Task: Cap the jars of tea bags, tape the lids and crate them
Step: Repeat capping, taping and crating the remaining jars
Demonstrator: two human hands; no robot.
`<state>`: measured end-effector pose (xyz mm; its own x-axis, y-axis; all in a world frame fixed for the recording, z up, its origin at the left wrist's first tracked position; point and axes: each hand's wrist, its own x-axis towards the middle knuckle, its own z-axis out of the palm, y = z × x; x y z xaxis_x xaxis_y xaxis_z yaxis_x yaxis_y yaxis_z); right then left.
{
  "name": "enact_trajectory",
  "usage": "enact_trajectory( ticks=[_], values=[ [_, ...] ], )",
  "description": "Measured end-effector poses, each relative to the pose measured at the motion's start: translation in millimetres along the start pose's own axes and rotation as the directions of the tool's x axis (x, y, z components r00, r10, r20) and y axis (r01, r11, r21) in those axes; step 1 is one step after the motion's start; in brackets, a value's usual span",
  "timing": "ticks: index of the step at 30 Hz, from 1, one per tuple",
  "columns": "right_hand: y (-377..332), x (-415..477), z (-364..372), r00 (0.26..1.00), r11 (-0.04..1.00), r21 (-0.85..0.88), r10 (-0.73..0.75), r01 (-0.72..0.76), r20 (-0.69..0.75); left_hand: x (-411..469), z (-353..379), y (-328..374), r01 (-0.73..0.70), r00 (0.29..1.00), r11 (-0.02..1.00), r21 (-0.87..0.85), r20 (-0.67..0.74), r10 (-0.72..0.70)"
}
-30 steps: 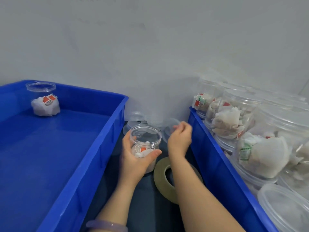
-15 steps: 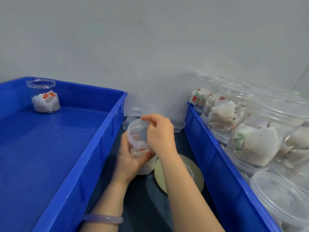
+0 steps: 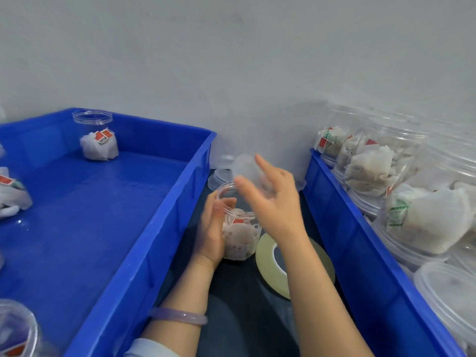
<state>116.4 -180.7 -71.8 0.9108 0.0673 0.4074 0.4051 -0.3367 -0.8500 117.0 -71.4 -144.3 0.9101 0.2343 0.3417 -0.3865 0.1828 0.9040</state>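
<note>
A clear jar of tea bags (image 3: 238,233) stands on the dark surface between two blue crates, its mouth uncovered. My left hand (image 3: 212,228) grips its left side. Just above the jar, my right hand (image 3: 273,199) holds a clear lid (image 3: 244,168) in its fingers, blurred by motion, with the index finger raised. A roll of clear tape (image 3: 273,266) lies flat right of the jar, partly under my right forearm. The left blue crate (image 3: 164,225) holds capped jars, one at its far corner (image 3: 96,136).
The right blue crate (image 3: 360,240) is packed with several clear jars of tea bags (image 3: 373,163). Spare clear lids (image 3: 219,177) lie stacked by the grey wall behind the jar. More jars sit at the left crate's left edge (image 3: 11,194) and near corner (image 3: 15,331).
My right hand took a lid from the stack at the back and brought it over the jar. It has since lifted a little above the jar mouth, and the view has shifted.
</note>
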Motion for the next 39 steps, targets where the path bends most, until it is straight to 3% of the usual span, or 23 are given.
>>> enact_trajectory(
  ticks=[2, 6, 19, 39],
  values=[
    [3, 2, -5, 0.993, 0.998, 0.060, 0.034, -0.027, -0.111, 0, 2, 1, 0.038, 0.997, 0.998, -0.048, -0.063, -0.041],
    [8, -7, 17, 0.995, 0.995, -0.022, 0.102, -0.102, 0.019, 5, 5, -2, 0.052, 0.994, 0.999, 0.010, -0.097, -0.050],
    [8, -5, 15, 0.991, 0.986, -0.147, 0.090, -0.075, 0.098, 5, 6, -7, 0.052, 0.985, 0.997, 0.050, -0.170, -0.042],
    [15, 1, 10, 0.978, 0.982, -0.185, 0.012, 0.027, 0.206, 1, 9, -5, 0.042, 0.970, 0.994, 0.100, -0.241, -0.017]
  ],
)
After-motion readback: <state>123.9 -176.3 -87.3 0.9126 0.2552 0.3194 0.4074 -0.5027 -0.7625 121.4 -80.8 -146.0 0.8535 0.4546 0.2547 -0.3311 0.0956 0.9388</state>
